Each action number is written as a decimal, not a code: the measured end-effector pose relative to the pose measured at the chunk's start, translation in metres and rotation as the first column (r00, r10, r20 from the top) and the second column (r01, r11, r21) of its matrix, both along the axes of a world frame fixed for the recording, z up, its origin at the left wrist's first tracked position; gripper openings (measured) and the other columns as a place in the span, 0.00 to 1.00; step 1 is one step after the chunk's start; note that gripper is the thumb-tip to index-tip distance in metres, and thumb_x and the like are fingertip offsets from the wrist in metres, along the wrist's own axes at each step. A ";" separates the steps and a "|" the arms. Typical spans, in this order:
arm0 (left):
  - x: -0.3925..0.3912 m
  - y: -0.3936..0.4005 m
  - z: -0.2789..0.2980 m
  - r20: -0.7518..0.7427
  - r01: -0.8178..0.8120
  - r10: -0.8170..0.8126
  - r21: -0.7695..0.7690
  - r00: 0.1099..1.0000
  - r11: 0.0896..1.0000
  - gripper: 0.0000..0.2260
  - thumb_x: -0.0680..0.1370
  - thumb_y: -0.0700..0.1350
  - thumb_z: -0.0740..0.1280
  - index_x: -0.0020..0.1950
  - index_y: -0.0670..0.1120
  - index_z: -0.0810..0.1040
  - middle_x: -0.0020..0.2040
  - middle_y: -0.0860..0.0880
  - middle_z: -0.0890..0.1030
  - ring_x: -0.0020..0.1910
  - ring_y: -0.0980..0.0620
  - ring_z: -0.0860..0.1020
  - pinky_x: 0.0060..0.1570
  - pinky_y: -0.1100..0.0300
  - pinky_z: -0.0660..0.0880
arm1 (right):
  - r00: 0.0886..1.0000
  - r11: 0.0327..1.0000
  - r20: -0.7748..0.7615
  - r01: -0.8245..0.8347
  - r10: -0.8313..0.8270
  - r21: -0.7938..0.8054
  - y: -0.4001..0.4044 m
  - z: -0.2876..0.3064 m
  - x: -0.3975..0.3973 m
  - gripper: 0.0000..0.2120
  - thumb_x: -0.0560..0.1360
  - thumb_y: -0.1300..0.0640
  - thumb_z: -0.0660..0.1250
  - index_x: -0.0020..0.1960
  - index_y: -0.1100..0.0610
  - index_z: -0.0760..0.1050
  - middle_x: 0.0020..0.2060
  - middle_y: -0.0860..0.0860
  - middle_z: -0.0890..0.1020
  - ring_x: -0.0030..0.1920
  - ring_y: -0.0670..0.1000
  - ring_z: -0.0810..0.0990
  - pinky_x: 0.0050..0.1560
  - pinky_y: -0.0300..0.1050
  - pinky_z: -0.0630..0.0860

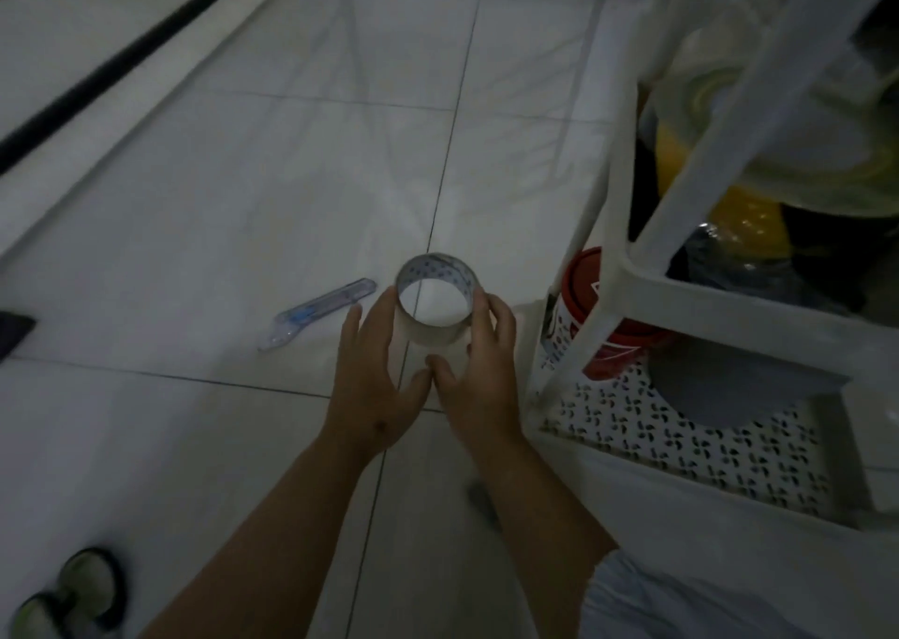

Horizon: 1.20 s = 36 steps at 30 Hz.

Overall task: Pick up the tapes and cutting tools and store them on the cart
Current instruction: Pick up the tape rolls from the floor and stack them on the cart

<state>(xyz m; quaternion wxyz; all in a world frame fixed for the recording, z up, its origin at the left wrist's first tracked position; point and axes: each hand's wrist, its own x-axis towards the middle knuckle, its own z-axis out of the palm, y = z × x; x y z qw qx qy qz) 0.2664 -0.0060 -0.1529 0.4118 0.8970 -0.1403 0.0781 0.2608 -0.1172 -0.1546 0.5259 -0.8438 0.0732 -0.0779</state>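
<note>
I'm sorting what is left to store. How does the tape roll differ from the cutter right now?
The tape roll is a wide ring with a printed core; the cutter is long, slim, translucent and blue. The roll is held by both the left hand and right hand; the cutter lies untouched on the floor, to the left of the hands. Neither is on the cart yet.

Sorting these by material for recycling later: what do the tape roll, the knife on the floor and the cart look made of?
Tape roll: glossy clear film on a printed core, probably cardboard.
Utility knife: translucent bluish plastic; the floor shows through it.
Cart: matte white, likely moulded plastic, with a perforated shelf.
</note>
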 end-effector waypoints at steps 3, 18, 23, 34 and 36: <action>-0.023 0.013 0.023 0.025 0.007 -0.009 0.071 1.000 0.997 0.34 0.69 0.53 0.61 0.70 0.36 0.61 0.69 0.38 0.68 0.70 0.46 0.62 0.67 0.35 0.62 | 0.995 0.995 0.070 -0.067 0.072 -0.070 0.003 0.024 -0.026 0.36 0.72 0.68 0.66 0.74 0.58 0.52 0.72 0.53 0.55 0.57 0.28 0.51 0.50 0.10 0.50; -0.182 -0.030 0.151 0.194 0.095 -0.103 0.049 0.976 0.994 0.36 0.70 0.55 0.60 0.74 0.50 0.48 0.74 0.55 0.53 0.75 0.57 0.47 0.73 0.64 0.47 | 0.905 0.971 0.417 0.017 0.085 -0.237 -0.055 0.168 -0.185 0.32 0.74 0.64 0.64 0.72 0.52 0.52 0.71 0.49 0.54 0.70 0.37 0.50 0.64 0.19 0.49; -0.202 -0.088 0.186 0.239 0.261 -0.277 0.098 0.931 0.960 0.37 0.72 0.54 0.59 0.75 0.47 0.43 0.75 0.52 0.49 0.75 0.59 0.43 0.71 0.73 0.40 | 0.857 0.953 0.513 0.187 -0.040 -0.238 -0.109 0.201 -0.224 0.29 0.73 0.63 0.63 0.72 0.58 0.57 0.70 0.52 0.57 0.70 0.35 0.51 0.64 0.19 0.51; -0.202 -0.220 0.231 0.094 0.482 -0.510 0.221 0.855 0.848 0.37 0.78 0.49 0.60 0.73 0.44 0.35 0.74 0.53 0.36 0.73 0.58 0.36 0.72 0.63 0.42 | 0.866 0.883 0.445 0.376 -0.228 -0.280 -0.226 0.225 -0.243 0.23 0.74 0.68 0.63 0.68 0.63 0.64 0.72 0.59 0.55 0.69 0.53 0.64 0.64 0.36 0.62; -0.192 -0.230 0.233 0.074 0.471 -0.518 0.324 0.852 0.821 0.37 0.78 0.49 0.60 0.74 0.43 0.36 0.76 0.47 0.38 0.76 0.51 0.39 0.74 0.58 0.42 | 0.875 0.872 0.428 0.378 -0.227 -0.311 -0.238 0.225 -0.235 0.22 0.74 0.69 0.62 0.67 0.64 0.65 0.71 0.60 0.56 0.66 0.50 0.65 0.63 0.31 0.59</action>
